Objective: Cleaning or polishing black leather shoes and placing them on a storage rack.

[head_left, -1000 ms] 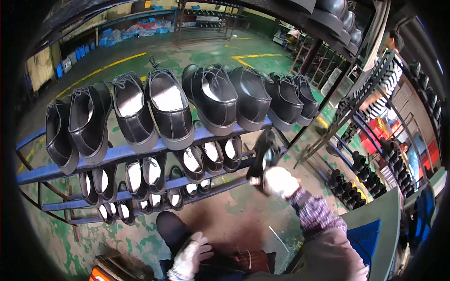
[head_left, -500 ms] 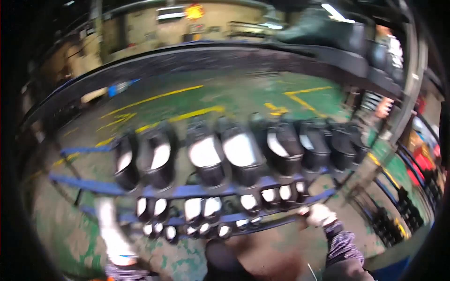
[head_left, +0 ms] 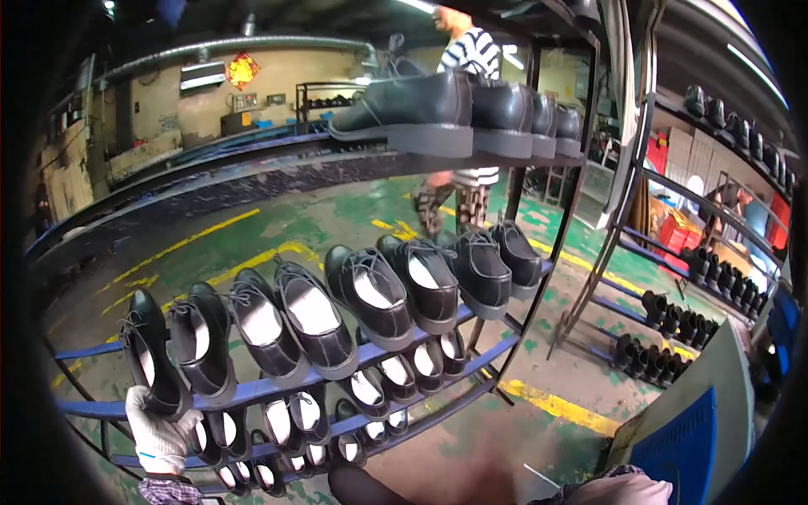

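My left hand (head_left: 160, 435), in a white knit glove, is at the left end of a shoe rack. Its fingers and thumb close around the heel of the leftmost black lace-up shoe (head_left: 172, 399), beside the blue rail (head_left: 88, 409). That shoe stands in a row of several black lace-up shoes (head_left: 328, 343) with pale insoles, heels toward me. Only the purple patterned sleeve of my right arm (head_left: 619, 486) shows at the lower edge; the right hand is out of sight.
Lower tiers (head_left: 383, 396) hold more black shoes. Large black shoes (head_left: 429, 105) sit on the upper shelf. Beyond it a person in a striped top (head_left: 475, 55) stands. Another shoe rack (head_left: 619, 244) is at the right, near a grey and blue panel (head_left: 682, 438).
My view has swung right and the picture is sharper. My left hand has come from beside the rack to the leftmost shoe. My right hand has left the rack's right end.
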### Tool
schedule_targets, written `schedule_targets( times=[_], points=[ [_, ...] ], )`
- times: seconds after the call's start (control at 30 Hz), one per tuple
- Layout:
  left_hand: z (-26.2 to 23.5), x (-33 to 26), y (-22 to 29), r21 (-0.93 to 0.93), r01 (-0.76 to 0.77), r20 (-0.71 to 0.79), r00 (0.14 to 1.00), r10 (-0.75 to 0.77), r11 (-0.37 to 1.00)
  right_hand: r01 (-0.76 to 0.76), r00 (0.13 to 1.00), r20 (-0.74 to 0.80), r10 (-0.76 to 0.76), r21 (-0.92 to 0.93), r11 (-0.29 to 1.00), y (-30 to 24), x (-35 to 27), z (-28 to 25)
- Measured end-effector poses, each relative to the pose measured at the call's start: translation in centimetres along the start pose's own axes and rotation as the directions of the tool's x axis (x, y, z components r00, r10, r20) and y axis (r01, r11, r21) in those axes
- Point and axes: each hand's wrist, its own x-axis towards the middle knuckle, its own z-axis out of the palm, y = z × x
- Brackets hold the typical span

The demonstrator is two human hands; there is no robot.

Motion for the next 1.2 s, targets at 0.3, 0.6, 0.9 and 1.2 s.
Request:
schedule_targets(
  times=[0.3,0.6,0.9,1.2],
  points=[
    [-3.8,-19.1,-5.4,-0.059,-0.184,-0.249,0.954,0.164,0.981,0.415,0.858,-0.248,-0.449,-0.179,0.892,-11.7,1.1,-11.6],
    [-11.3,-42.3,-11.9,0.304,-0.017,-0.480,0.861,0.169,0.953,0.088,0.786,0.144,-0.601,0.937,0.339,-29.1,13.6,-0.7],
    [-13.7,-49.2,-14.6,0.578,0.244,-0.750,0.536,0.388,0.779,-0.174,0.765,0.511,-0.393,0.750,0.638,-28.8,19.7,14.8],
    [-22.2,-41.8,-12.6,0.759,0.258,-0.625,0.547,0.557,0.598,-0.027,0.781,0.323,-0.534,0.872,0.489,-36.6,27.7,17.6]
  ],
)
